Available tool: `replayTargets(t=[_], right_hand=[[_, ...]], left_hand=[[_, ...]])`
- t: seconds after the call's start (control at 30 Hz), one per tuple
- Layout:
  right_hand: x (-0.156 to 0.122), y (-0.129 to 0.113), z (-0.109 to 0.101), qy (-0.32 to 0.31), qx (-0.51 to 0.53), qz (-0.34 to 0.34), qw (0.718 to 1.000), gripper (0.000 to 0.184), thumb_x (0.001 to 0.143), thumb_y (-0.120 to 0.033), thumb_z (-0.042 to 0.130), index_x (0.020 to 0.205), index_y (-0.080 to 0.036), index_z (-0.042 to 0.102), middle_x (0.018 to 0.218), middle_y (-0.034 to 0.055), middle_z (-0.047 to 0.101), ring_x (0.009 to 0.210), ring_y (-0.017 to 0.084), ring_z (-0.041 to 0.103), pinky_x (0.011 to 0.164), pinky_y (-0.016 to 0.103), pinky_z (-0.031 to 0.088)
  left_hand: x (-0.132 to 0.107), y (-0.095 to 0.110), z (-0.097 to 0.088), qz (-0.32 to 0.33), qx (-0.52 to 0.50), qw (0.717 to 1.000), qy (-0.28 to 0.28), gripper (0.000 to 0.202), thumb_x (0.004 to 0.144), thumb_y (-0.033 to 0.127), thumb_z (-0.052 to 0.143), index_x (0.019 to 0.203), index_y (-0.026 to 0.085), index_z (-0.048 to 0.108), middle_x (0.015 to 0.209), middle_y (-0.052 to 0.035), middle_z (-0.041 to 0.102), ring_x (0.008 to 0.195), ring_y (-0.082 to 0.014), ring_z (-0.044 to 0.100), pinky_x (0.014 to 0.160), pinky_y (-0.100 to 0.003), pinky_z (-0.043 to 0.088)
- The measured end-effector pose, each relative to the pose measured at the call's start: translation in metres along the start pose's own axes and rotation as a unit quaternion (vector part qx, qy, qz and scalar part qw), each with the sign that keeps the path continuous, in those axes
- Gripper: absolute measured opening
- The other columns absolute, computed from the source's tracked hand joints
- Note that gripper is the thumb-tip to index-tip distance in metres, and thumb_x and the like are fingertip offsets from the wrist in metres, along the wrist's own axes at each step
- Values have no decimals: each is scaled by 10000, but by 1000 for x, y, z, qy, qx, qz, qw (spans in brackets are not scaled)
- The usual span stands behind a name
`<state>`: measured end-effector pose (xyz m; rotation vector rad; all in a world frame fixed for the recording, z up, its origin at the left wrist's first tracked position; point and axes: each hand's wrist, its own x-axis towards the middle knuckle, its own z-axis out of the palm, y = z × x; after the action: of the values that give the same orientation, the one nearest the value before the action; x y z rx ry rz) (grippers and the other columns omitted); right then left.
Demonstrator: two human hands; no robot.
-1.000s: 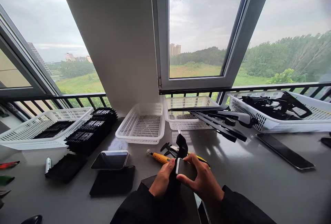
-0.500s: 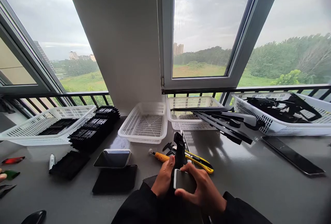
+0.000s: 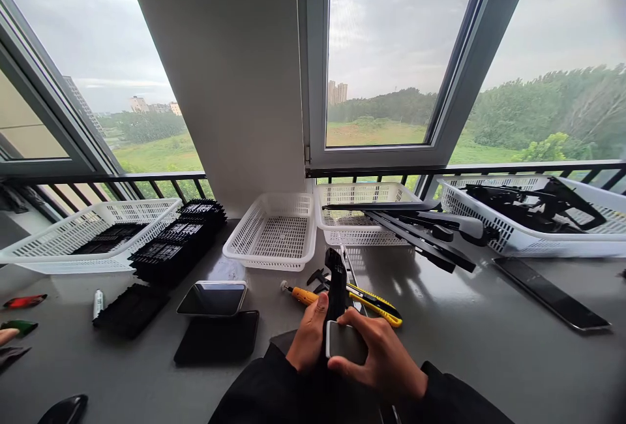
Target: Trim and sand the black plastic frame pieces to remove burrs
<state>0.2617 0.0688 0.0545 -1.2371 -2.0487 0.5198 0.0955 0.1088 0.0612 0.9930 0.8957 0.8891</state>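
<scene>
My left hand is closed around a long black plastic part, which stands up and away from me between my hands. My right hand grips a small grey rectangular block with a pale edge between thumb and fingers. The block lies against or right beside the black part; whether they touch is hidden. Just beyond my hands lie an orange-handled tool, a black caliper and a yellow utility knife.
White baskets line the back; long dark strips rest over one. Black lattice parts are stacked left, near a phone and a black panel. A dark glossy strip lies right. Another person's fingers show far left.
My right hand and the grey block have shifted slightly left, along with the black part. Both hands keep their grips. The other person's fingers at the left edge have moved a little.
</scene>
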Motion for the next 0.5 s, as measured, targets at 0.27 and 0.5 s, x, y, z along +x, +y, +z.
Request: replayTargets(t=[0.27, 0.5], right_hand=[[10, 17, -10, 120, -15, 94, 988, 426, 906, -649, 693, 1009, -242, 617, 862, 25, 769, 715, 225, 734, 665, 310, 547], [9, 14, -7, 91, 10, 91, 992, 437, 903, -646, 689, 1018, -236, 594, 841, 22, 752, 738, 231, 732, 675, 304, 544]], left_hand=[[-7, 4, 1, -25, 14, 999, -27, 939, 763, 894, 644, 1321, 144, 732, 1302, -142, 749, 1363, -387, 567, 1168, -452, 409], [-4, 4, 2, 0, -41, 999, -16, 785, 737, 871, 702, 1053, 158, 786, 971, -90, 789, 1032, -297, 690, 924, -365, 524]])
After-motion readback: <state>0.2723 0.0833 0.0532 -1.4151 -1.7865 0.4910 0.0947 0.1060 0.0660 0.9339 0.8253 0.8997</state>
